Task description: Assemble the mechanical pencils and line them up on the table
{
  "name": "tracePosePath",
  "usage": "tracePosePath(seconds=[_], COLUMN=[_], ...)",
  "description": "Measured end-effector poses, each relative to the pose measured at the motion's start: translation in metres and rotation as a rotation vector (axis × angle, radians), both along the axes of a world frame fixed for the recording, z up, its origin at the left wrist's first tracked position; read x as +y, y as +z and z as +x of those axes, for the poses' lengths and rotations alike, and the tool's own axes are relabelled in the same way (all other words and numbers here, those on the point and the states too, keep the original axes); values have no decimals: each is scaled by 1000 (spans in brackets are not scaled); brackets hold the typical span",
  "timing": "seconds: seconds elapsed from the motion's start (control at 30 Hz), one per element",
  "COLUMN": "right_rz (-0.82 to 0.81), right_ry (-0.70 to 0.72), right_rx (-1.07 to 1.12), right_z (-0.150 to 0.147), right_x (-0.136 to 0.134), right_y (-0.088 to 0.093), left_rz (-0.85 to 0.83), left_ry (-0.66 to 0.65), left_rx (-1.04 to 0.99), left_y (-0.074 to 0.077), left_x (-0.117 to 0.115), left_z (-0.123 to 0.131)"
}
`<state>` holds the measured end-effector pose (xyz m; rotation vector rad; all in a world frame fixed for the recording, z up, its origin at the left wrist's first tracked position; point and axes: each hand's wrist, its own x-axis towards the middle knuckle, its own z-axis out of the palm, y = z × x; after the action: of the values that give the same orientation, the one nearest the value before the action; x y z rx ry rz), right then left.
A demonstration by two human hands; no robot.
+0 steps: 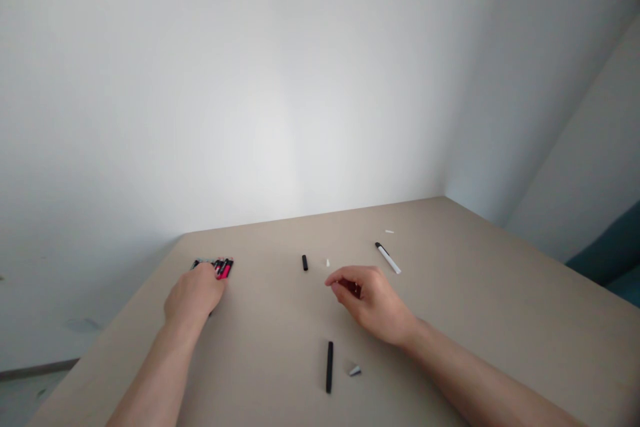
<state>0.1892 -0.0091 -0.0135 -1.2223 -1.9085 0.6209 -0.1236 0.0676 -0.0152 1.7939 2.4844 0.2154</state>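
Note:
My left hand [196, 293] reaches over a cluster of black and red pen-like pieces [225, 268] at the left of the table. Its fingers are hidden behind the back of the hand, so I cannot tell what they grip. Over the middle of the table, my right hand [373, 300] is curled, thumb and index fingertips close together; anything between them is too small to make out. Just beyond those fingertips stands a tiny white cone-shaped piece [327, 262], with a short black cap-like piece [305, 263] to its left.
A white pen with a black end [389, 258] lies beyond my right hand, near a thin white strip [389, 231]. Closer to me are a black tube [329, 367] and a small grey tip-like piece [355, 370]. A white wall [280, 93] rises behind the beige table [270, 347].

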Motion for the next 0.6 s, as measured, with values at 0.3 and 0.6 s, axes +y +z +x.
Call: tracePosePath(seconds=[0.3,0.6], right_rz=[0,-9], right_ry=[3,7], right_rx=[-14,-15], right_z=[0,-1], right_x=[-1,-2], right_y=[2,2], left_rz=[-93,-113], left_ry=[-7,-1], left_rx=[39,51], left_y=[4,6], left_x=[-1,-2], left_z=[2,4])
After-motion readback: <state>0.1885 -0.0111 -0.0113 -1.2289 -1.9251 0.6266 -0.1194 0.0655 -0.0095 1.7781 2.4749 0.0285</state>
